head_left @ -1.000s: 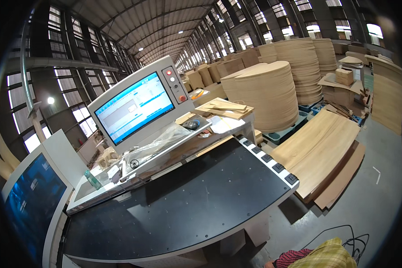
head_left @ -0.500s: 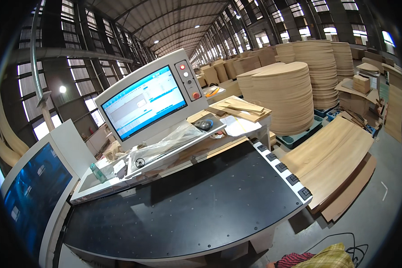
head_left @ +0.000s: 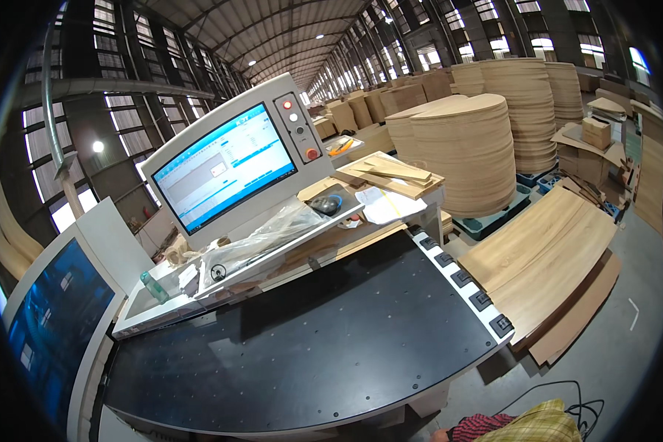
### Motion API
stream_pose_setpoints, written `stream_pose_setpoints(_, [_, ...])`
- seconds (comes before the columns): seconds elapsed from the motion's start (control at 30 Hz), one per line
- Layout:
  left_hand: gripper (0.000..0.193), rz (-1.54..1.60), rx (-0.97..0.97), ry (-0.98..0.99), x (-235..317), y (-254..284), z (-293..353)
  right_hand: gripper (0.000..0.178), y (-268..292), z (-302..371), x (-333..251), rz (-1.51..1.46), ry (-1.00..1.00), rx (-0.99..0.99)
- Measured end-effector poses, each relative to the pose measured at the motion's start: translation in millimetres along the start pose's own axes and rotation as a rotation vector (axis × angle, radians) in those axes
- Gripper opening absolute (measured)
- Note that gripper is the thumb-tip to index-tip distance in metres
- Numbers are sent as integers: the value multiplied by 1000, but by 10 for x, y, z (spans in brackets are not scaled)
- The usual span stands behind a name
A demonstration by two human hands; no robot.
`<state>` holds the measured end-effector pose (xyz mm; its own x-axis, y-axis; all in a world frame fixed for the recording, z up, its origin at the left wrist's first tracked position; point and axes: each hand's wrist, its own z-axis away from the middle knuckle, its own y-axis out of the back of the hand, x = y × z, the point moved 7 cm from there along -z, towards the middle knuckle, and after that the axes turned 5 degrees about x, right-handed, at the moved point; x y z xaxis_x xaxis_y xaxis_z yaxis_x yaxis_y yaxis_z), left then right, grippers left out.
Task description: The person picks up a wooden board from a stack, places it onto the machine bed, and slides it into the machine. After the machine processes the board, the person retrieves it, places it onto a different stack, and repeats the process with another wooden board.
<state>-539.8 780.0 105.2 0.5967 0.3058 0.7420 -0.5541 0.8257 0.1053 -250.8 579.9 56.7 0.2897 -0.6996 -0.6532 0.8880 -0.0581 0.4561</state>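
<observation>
Only a sliver of my right hand [head_left: 440, 436] shows at the lower edge, beyond a red-and-black striped cuff [head_left: 480, 427] and a yellow plaid sleeve [head_left: 545, 423]. Its fingers are cut off by the picture's edge, so what it holds, if anything, is hidden. Nearest to it is the front edge of a black machine table [head_left: 295, 353] dotted with small holes. My left hand is out of the picture. Behind the table, a tilted monitor [head_left: 225, 169] is lit, with round buttons and a red knob [head_left: 312, 154] on its right side.
A shelf below the monitor bears clear plastic film [head_left: 272, 228], a black mouse [head_left: 324, 205] and a green bottle [head_left: 154, 287]. Black blocks [head_left: 480, 300] line the table's right edge. Wood boards [head_left: 545, 258] and tall panel stacks [head_left: 464, 151] stand right. A cable [head_left: 582, 405] lies on the floor.
The view has shifted slightly, so the monitor and shelf sit a little further left. My right sleeve and hand have moved slightly left at the lower edge. Nothing on the table has changed.
</observation>
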Motion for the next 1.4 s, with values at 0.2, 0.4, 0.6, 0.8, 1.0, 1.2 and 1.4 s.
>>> stream_pose_setpoints(0.2, [16, -144, 35, -24, -113, 50, -120, 36, 48, -20, 48, -11, 5, -10])
stream_pose_setpoints(0.4, [15, 68, -9, 11, -215, -21, 32, 36, 7, -52, 165, -1, -9, -41])
stream_pose_setpoints(0.6, [14, 230, -53, -11, -332, -61, 201, 36, -55, -121, 136, 20, -4, -62])
stream_pose_setpoints(0.8, [14, -40, 17, -95, -499, 193, -120, 37, -48, -249, -135, 39, 6, -57])
stream_pose_setpoints(1.0, [23, 267, 132, 88, -89, 513, -64, 37, 1, -502, -507, 80, 33, -45])
stream_pose_setpoints(1.2, [21, -786, 111, -43, -635, 868, -547, 37, -4, -644, -865, 90, 38, -38])
stream_pose_setpoints(1.4, [25, -871, 320, -544, -657, 1161, -451, 37, -187, -768, -1082, 103, 34, -40])
